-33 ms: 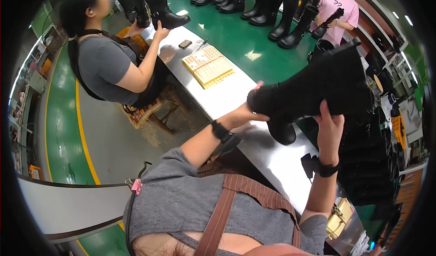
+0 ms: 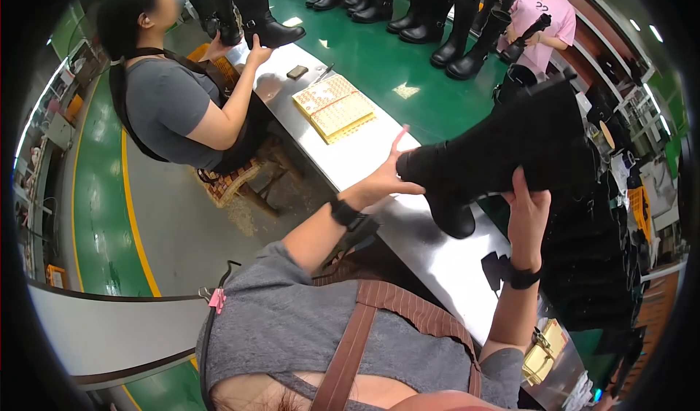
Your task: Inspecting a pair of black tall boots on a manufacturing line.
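Note:
A tall black boot (image 2: 503, 137) is tilted above the bench in front of me, its shaft toward the upper right and its rounded toe pointing down. My left hand (image 2: 380, 176) cups the left end of the boot's foot part, thumb below and a finger stretched up along the far side. On the near side of the shaft lies my right hand (image 2: 528, 214), its thumb pointing up and pressed to the leather; the fingers behind are partly hidden. Both wrists carry black straps with small dark devices.
The metal bench (image 2: 321, 148) holds a pad of printed sheets (image 2: 334, 106), a small dark block (image 2: 297, 71) and a yellowish bundle (image 2: 547, 349). At left a seated co-worker (image 2: 171, 94) handles black boots (image 2: 255, 17). Boots (image 2: 452, 39) line the green floor; a person in pink (image 2: 543, 10) stands beyond.
My left hand has slid slightly left on the boot's end, and its fingers are spread wider, one now standing up. The boot has tipped down very slightly.

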Action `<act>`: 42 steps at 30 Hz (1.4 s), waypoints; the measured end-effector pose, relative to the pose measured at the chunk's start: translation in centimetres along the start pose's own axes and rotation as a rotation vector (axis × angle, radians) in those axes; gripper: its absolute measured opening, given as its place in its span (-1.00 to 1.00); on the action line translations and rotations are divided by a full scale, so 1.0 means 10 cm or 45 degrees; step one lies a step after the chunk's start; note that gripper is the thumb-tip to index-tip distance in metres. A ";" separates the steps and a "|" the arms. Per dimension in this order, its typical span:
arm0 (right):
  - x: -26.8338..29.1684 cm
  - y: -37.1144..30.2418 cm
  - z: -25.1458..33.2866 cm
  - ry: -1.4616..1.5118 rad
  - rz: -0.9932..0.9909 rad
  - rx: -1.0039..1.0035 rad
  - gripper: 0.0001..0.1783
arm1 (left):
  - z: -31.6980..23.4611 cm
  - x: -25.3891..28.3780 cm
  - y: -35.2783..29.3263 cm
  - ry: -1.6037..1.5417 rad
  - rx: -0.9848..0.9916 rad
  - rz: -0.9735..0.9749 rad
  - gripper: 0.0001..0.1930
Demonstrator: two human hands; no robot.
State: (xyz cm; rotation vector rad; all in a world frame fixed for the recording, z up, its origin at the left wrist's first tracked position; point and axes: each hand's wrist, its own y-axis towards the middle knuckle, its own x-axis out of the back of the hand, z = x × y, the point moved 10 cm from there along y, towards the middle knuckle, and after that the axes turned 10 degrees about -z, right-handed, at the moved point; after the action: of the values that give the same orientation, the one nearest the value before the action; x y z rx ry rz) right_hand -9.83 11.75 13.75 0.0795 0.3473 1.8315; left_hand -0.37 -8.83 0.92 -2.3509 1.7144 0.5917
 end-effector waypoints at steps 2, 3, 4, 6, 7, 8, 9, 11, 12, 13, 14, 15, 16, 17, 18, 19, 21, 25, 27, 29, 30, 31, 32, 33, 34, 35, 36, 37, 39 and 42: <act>0.08 -0.01 -0.18 0.081 0.086 -0.056 -0.81 | -0.31 0.22 -0.06 0.152 -0.189 -0.143 -0.04; 0.07 -0.05 -0.27 0.158 0.166 -0.120 -0.82 | -0.63 -0.03 -0.12 0.517 -0.356 0.039 -0.02; -0.03 -0.12 -0.23 0.177 0.223 -0.126 -0.83 | -0.85 -0.32 -0.24 0.871 -0.524 0.228 0.00; -0.15 -0.21 -0.26 0.158 0.232 -0.157 -0.85 | -0.77 -0.51 -0.26 0.765 -0.246 0.229 -0.20; -0.20 -0.25 -0.28 0.138 0.247 -0.179 -0.85 | -0.67 -0.50 -0.24 0.798 -0.141 0.195 -0.29; -0.20 -0.30 -0.25 0.128 0.247 -0.195 -0.82 | -0.65 -0.52 -0.26 0.795 -0.138 0.197 -0.29; -0.29 -0.36 -0.17 0.125 0.252 -0.204 -0.82 | -0.68 -0.42 -0.25 0.677 -0.184 0.034 -0.36; -0.30 -0.41 0.24 0.137 0.013 0.096 -0.77 | -0.84 -0.14 -0.30 0.518 -0.428 -0.276 -0.53; -0.19 -0.45 0.27 -0.035 0.010 0.254 -0.74 | -0.99 0.03 -0.32 0.490 -0.509 -0.457 -0.56; 0.02 -0.47 0.13 -0.040 -0.002 0.247 -0.74 | -1.15 0.23 -0.32 0.462 -0.588 -0.632 -0.60; 0.15 -0.50 -0.10 -0.211 0.129 0.221 -0.77 | -1.37 0.44 -0.39 0.515 -0.757 -0.839 -0.62; 0.25 -0.57 -0.32 -0.386 0.252 0.196 -0.79 | -1.56 0.64 -0.44 0.562 -0.925 -1.035 -0.63; 0.39 -0.65 -0.51 -0.425 0.249 0.078 -0.80 | -1.66 0.84 -0.43 0.617 -0.986 -1.169 -0.62; 0.50 -0.77 -0.69 -0.463 0.253 -0.039 -0.82 | -1.72 1.06 -0.44 0.671 -1.047 -1.311 -0.60; 0.62 -0.85 -0.85 -0.458 0.198 -0.106 -0.82 | -1.83 1.17 -0.46 0.704 -1.235 -1.400 -0.60; 0.73 -0.93 -0.99 -0.452 0.144 -0.171 -0.82 | -1.91 1.27 -0.49 0.734 -1.426 -1.487 -0.59; 0.85 -1.05 -1.16 -0.430 0.108 -0.232 -0.81 | -1.92 1.61 -0.31 0.812 -1.424 -1.549 -0.57; 1.06 -1.18 -1.39 -0.380 0.024 -0.331 -0.81 | -1.65 2.17 0.07 1.048 -1.252 -1.654 -0.48; 1.12 -1.22 -1.44 -0.364 -0.029 -0.372 -0.80 | -1.39 2.57 0.30 1.108 -1.031 -1.512 -0.44; 1.09 -1.26 -1.53 -0.300 -0.014 -0.501 -0.80 | -1.41 2.51 0.31 1.167 -1.006 -1.494 -0.43; 1.11 -1.27 -1.54 -0.331 0.005 -0.457 -0.80 | -1.41 2.52 0.33 1.182 -0.975 -1.490 -0.42; 1.13 -1.28 -1.53 -0.328 -0.012 -0.460 -0.80 | -1.40 2.57 0.32 1.204 -0.943 -1.495 -0.42; 1.11 -1.29 -1.52 -0.321 -0.005 -0.474 -0.80 | -1.41 2.56 0.33 1.185 -0.986 -1.455 -0.38; 1.10 -1.29 -1.52 -0.313 0.002 -0.485 -0.79 | -1.41 2.58 0.34 1.188 -0.960 -1.447 -0.35; 1.12 -1.29 -1.52 -0.309 -0.013 -0.485 -0.79 | -1.41 2.59 0.37 1.215 -0.931 -1.398 -0.29; 1.13 -1.30 -1.53 -0.300 0.004 -0.481 -0.79 | -1.40 2.59 0.39 1.242 -0.903 -1.350 -0.24; 1.12 -1.29 -1.54 -0.292 0.021 -0.476 -0.78 | -1.38 2.58 0.39 1.241 -0.908 -1.334 -0.24; 1.14 -1.29 -1.55 -0.287 0.006 -0.474 -0.78 | -1.41 2.57 0.29 1.333 -0.961 -1.478 -0.18; 1.15 -1.30 -1.61 -0.249 0.024 -0.522 -0.79 | -1.48 2.18 0.10 1.610 -1.047 -1.695 -0.05; 1.15 -1.29 -1.57 -0.229 0.015 -0.548 -0.79 | -1.64 1.31 -0.28 1.445 -1.634 -1.687 -0.27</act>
State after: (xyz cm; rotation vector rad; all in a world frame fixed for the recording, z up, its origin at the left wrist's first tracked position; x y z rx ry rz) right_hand -4.80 22.81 -6.22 -0.0521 -0.1762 1.8567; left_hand 9.19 -25.31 10.09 -4.1139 -1.1106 -0.0877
